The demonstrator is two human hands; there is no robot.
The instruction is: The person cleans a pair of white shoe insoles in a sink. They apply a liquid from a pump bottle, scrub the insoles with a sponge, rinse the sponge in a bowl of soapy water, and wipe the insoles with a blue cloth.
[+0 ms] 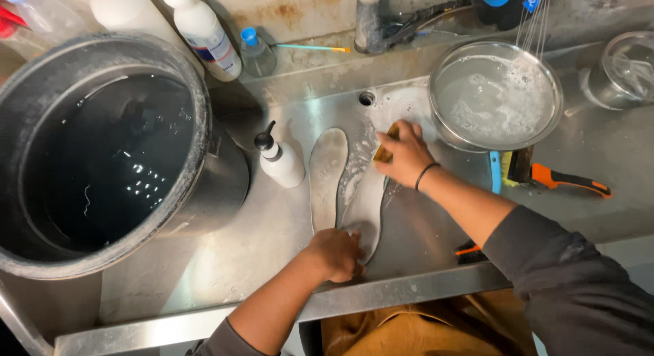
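Left hand (335, 254) pressed flat, fingers spread, on the near end of a soapy shoe insole (366, 192) lying on the steel counter (225, 260). Right hand (403, 153) closed around a yellow sponge (385, 150) at its far end. Second insole (328, 172) just left. Left: big black drum (102, 151) holding dark water; white pump bottle (279, 160). Far right: steel bowl (496, 96) of suds.

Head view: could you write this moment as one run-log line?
left hand: pins insole heel | right hand: presses yellow sponge on insole | second insole: beside | steel sink
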